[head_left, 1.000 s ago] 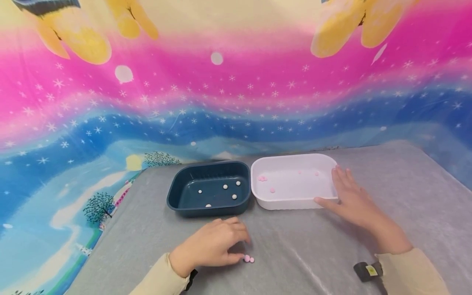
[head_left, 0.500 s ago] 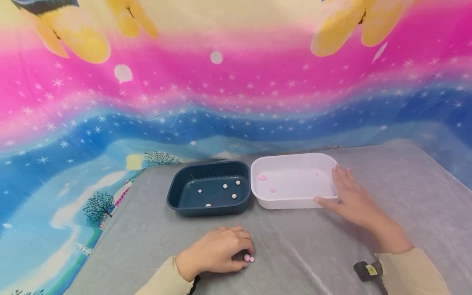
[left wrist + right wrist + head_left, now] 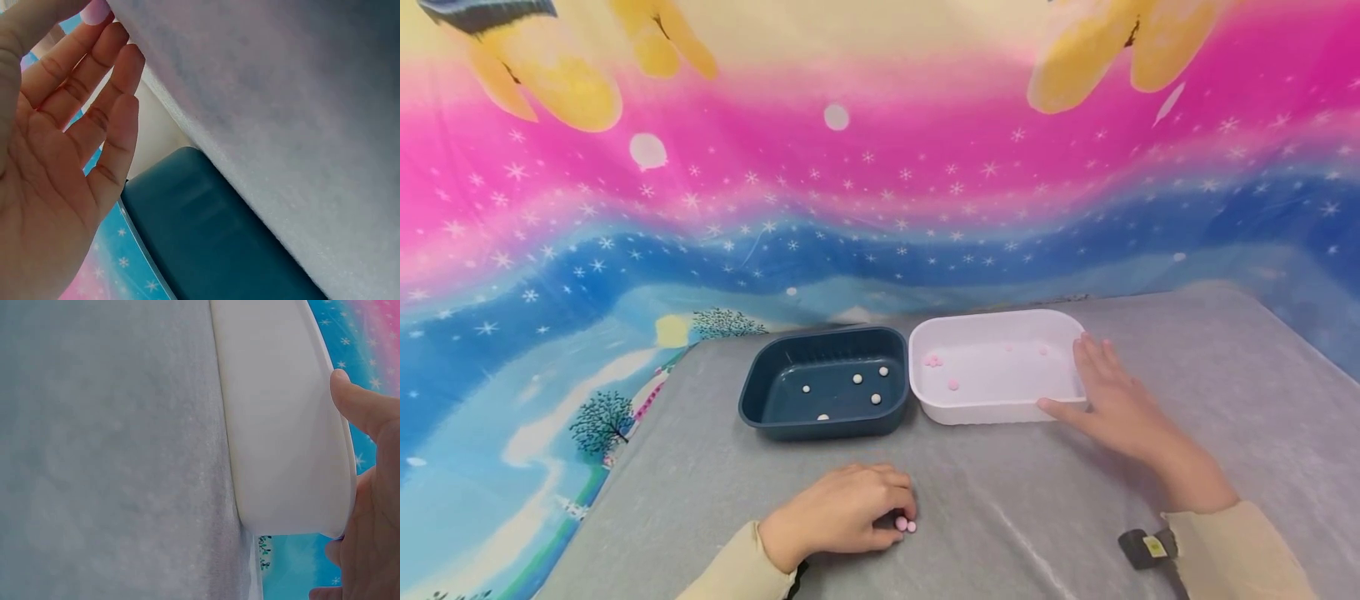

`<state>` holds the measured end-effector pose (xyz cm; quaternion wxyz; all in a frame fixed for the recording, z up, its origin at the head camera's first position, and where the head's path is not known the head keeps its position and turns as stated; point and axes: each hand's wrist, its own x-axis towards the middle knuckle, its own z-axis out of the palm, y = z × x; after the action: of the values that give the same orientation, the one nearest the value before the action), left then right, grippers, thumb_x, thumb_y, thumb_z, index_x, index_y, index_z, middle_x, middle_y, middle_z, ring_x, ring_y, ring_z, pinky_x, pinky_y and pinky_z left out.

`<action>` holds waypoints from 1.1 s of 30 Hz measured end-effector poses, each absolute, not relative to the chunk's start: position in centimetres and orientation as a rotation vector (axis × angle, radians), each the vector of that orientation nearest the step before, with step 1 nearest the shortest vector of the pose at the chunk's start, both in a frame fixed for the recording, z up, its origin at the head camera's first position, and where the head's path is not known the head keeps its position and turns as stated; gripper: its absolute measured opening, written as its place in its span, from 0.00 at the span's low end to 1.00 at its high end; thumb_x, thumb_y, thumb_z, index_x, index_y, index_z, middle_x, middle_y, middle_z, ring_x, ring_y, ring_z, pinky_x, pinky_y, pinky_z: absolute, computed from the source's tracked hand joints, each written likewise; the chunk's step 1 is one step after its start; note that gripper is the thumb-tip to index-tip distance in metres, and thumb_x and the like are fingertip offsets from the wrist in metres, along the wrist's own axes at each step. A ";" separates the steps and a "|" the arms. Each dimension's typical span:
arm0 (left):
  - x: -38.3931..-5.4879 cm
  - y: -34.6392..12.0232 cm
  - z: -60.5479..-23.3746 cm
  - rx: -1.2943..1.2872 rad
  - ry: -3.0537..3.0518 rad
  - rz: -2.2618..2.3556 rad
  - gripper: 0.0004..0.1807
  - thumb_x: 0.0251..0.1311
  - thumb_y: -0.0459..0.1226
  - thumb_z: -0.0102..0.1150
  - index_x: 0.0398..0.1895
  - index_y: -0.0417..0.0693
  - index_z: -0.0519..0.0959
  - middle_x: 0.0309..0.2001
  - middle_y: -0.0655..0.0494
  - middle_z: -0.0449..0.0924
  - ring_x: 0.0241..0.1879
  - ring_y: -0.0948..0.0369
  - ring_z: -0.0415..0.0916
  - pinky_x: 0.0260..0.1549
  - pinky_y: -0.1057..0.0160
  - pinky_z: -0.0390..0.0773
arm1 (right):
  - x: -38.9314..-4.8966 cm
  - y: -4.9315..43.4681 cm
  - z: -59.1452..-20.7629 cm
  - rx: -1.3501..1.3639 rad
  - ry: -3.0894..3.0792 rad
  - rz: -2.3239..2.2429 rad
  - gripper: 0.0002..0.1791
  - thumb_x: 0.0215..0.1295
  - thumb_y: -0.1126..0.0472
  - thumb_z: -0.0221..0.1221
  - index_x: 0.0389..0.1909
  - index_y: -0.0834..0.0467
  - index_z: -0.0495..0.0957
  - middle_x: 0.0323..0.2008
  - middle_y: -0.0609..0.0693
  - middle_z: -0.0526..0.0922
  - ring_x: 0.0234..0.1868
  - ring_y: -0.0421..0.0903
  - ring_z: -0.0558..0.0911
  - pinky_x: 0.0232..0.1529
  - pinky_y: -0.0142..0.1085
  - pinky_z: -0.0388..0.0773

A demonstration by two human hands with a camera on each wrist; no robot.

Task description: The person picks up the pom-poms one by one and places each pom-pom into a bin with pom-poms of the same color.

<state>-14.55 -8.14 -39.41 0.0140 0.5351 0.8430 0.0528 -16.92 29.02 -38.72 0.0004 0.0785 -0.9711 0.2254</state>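
My left hand [image 3: 850, 508] is low over the grey cloth, thumb and index finger pinching a small pink ball [image 3: 95, 11]. A second, smaller pink ball [image 3: 912, 527] lies right beside it. The other left fingers are loosely extended in the left wrist view. My right hand [image 3: 1120, 408] rests with straight fingers against the right end of the white tray [image 3: 992, 412], its thumb [image 3: 353, 400] on the rim. Inside that tray lie several pink pieces, among them a round one [image 3: 953, 385] and a cluster [image 3: 932, 361].
A dark blue tray [image 3: 831, 430] stands left of the white tray, close against it. Several white balls, one of them a white ball [image 3: 876, 399], lie in it. Both trays stand on a grey cloth [image 3: 1000, 517] before a colourful printed backdrop [image 3: 880, 192].
My left hand has moved slightly down and to the right, and its thumb and index finger have closed on the pink ball. The right hand has stayed at the white tray.
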 end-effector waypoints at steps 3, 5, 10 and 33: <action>-14.6 -8.1 -39.5 1.659 2.624 0.170 0.04 0.57 0.42 0.67 0.34 0.64 0.82 0.35 0.75 0.75 0.38 0.75 0.73 0.35 0.77 0.72 | -16.9 29.0 -38.7 0.249 -3.047 0.708 0.60 0.67 0.31 0.51 0.77 0.69 0.32 0.78 0.65 0.27 0.77 0.69 0.29 0.63 0.78 0.44; -14.6 -8.1 -39.5 1.656 2.621 0.178 0.04 0.58 0.42 0.66 0.34 0.63 0.82 0.35 0.75 0.75 0.38 0.75 0.73 0.35 0.77 0.72 | -16.9 29.1 -38.7 0.249 -3.046 0.709 0.60 0.67 0.31 0.51 0.77 0.69 0.32 0.78 0.64 0.27 0.77 0.69 0.29 0.63 0.78 0.43; -14.6 -8.2 -39.5 1.668 2.613 0.185 0.03 0.58 0.41 0.66 0.33 0.63 0.83 0.35 0.75 0.75 0.38 0.75 0.72 0.36 0.77 0.73 | -16.8 29.1 -38.6 0.251 -3.046 0.712 0.60 0.68 0.31 0.51 0.77 0.69 0.32 0.78 0.64 0.27 0.77 0.69 0.29 0.64 0.78 0.43; -14.8 -8.2 -39.2 1.665 2.516 0.283 0.05 0.59 0.33 0.63 0.33 0.54 0.85 0.32 0.69 0.77 0.35 0.73 0.70 0.41 0.81 0.69 | -16.9 29.1 -38.7 0.241 -3.051 0.712 0.61 0.67 0.30 0.51 0.77 0.69 0.32 0.78 0.65 0.28 0.77 0.69 0.29 0.64 0.78 0.43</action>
<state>-14.83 -8.22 -39.19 0.0556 0.5486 0.8290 0.0932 -16.90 29.10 -38.73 -0.0006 0.0768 -0.9709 0.2267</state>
